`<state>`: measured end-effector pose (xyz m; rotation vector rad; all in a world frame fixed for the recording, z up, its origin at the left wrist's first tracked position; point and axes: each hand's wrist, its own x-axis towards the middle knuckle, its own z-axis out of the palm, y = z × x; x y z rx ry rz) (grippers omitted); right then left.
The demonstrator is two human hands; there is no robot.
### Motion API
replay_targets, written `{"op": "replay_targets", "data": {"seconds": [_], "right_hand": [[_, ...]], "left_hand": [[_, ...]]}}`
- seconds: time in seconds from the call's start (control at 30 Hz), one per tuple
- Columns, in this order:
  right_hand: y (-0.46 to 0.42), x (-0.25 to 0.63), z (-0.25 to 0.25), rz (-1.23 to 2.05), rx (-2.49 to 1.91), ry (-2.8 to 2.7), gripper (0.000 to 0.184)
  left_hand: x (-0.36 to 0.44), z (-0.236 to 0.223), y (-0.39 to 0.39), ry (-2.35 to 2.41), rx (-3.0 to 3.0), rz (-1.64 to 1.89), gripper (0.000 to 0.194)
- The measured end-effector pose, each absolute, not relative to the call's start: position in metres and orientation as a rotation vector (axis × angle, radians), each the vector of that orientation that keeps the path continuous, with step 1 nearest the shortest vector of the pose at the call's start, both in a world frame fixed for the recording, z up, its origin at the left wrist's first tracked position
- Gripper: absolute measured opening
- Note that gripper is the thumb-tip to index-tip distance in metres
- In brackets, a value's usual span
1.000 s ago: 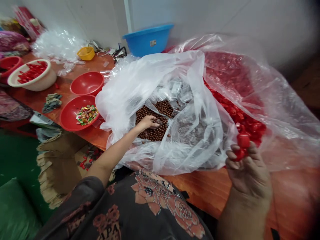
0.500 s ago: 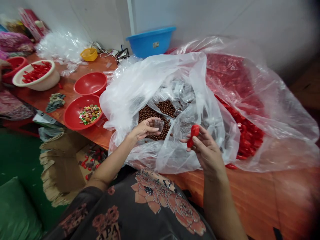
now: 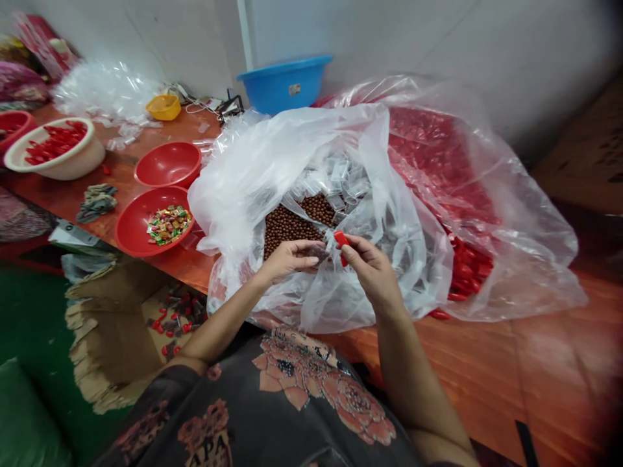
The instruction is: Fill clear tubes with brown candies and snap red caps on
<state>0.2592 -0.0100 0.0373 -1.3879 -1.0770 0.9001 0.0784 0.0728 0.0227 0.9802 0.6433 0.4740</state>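
Observation:
My left hand (image 3: 291,255) is closed on a small clear container (image 3: 318,251), held over a heap of brown balls (image 3: 287,227) inside a big clear plastic bag (image 3: 253,175). My right hand (image 3: 368,267) pinches red caps (image 3: 341,242) right beside the container, so the two hands almost touch. Small clear containers (image 3: 343,178) lie behind the brown balls in the same bag. To the right, a second clear bag (image 3: 511,214) holds a mass of red caps (image 3: 467,259).
A red bowl of wrapped candies (image 3: 160,224), an empty red bowl (image 3: 168,165), a cream bowl with red pieces (image 3: 53,152), a yellow cup (image 3: 164,106) and a blue basin (image 3: 285,81) stand on the orange table (image 3: 487,370). A cardboard box (image 3: 121,331) sits on the floor at left.
My right hand has carried the red caps left from the red-cap bag to meet my left hand. My left hand has lifted a clear container out of the brown balls.

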Motion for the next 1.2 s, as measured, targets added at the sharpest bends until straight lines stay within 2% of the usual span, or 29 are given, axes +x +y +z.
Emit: {"op": "replay_targets", "data": {"seconds": [0.27,0.53,0.77,0.97,1.2], "right_hand": [[-0.014,0.262,0.033,0.94,-1.441,-1.153,0.039],[-0.021,0.259,0.037,0.539,-1.489,-1.499,0.032],[-0.027,0.252,0.037,0.514,-1.384,-1.523,0.03],[-0.031,0.251,0.033,0.137,-1.342,-1.574,0.036],[-0.034,0.251,0.026,0.018,-1.193,-1.826,0.056]], "left_hand": [[0.077,0.027,0.061,0.616,0.895,0.479,0.046],[0.072,0.031,0.054,0.606,0.993,0.536,0.048],[0.071,0.031,0.05,0.577,1.05,0.554,0.048],[0.07,0.031,0.048,0.601,1.069,0.571,0.048],[0.069,0.026,0.046,0.603,1.052,0.587,0.047]]}}
